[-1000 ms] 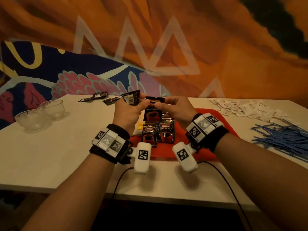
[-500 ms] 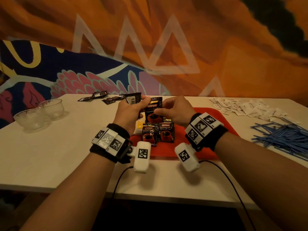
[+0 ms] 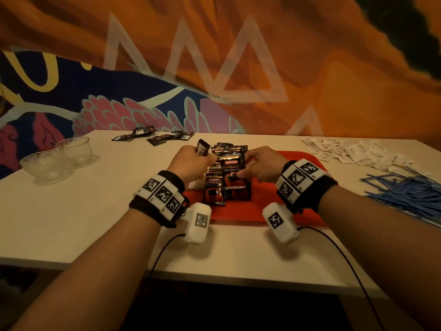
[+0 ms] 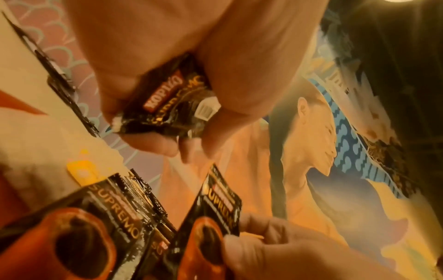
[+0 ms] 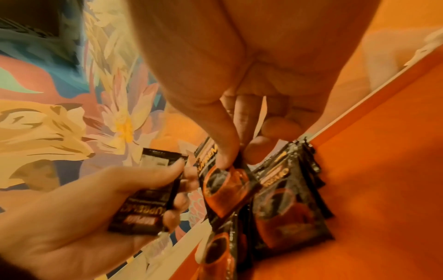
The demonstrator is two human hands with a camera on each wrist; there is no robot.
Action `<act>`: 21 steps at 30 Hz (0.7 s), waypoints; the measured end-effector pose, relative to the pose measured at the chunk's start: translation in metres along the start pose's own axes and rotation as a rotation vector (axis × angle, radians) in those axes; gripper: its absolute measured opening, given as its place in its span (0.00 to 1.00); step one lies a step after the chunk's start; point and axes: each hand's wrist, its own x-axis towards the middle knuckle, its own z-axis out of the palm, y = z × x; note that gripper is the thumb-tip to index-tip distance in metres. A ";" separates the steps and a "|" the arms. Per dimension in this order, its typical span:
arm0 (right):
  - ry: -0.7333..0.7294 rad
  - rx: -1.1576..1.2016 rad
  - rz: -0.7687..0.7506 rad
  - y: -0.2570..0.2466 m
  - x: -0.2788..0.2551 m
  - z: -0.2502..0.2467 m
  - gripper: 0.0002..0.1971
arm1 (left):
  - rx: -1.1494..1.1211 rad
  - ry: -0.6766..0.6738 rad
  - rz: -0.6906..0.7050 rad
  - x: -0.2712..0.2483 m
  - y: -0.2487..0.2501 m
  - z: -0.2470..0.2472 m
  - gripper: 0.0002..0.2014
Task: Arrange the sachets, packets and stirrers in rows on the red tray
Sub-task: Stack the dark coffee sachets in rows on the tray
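Packets of black-and-orange coffee mix [image 3: 216, 187] lie overlapped on the red tray [image 3: 241, 212], filling its 9 to 12 o'clock part in two close columns. Your right hand [image 3: 261, 167] pinches one coffee packet [image 3: 235, 177] between thumb and forefinger at its right edge; that packet's lower end lies over the column on the tray, its top tilted up toward 12 o'clock. In the right wrist view the thumb and fingertip [image 5: 227, 151] close on the packet's side seam, the other fingers loosely curled behind.

Your left hand [image 3: 191, 163] sits at the tray's 10 o'clock, fingers curled round a small held stack of packets [image 3: 202, 148] that sticks up out of the fist; the left wrist view shows the stack [image 4: 167, 106] clamped between thumb and fingers.

Loose dark packets [image 3: 164, 138] lie on the white table [image 3: 71, 211] at 11 o'clock, two glass bowls [image 3: 59, 157] at 9 o'clock, white sachets [image 3: 353, 151] at 1 o'clock and blue stirrers [image 3: 405, 192] at 3 o'clock, all off the tray.
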 end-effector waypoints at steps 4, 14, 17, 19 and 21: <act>-0.008 -0.046 0.135 0.014 0.000 0.000 0.12 | 0.283 -0.141 -0.051 -0.004 0.000 -0.005 0.05; -0.070 -0.020 0.251 0.015 0.002 0.011 0.10 | 0.732 -0.340 -0.032 -0.012 0.009 -0.007 0.10; -0.075 -0.044 0.246 0.012 -0.001 0.013 0.10 | 0.774 -0.350 -0.027 -0.012 0.009 -0.005 0.11; -0.069 -0.055 0.238 0.012 -0.003 0.013 0.11 | 0.779 -0.356 -0.032 -0.012 0.008 -0.005 0.11; -0.059 -0.062 0.235 0.011 -0.004 0.013 0.12 | 0.810 -0.361 -0.028 -0.012 0.007 -0.004 0.13</act>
